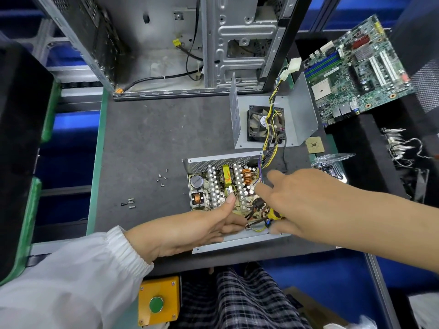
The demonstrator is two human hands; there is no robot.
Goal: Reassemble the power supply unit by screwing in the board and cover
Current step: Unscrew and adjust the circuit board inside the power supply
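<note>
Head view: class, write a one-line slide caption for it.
Both hands, left and right, seat the board in its open case; screws wait nearby.

- Single view recorded: head-worn, wide-angle, aimed forward and steeply down at the dark work mat (147, 143).
- Close range; the open power supply tray (237, 244) is framed just below centre.
- Forearms are seen entering from 7 and 4 o'clock.
- PC case (213, 43) is framed at 12 o'clock, motherboard (356, 72) at 2 o'clock.
- Straight edges are bowed toward the frame borders.
- No second view; overlap not applicable.
</note>
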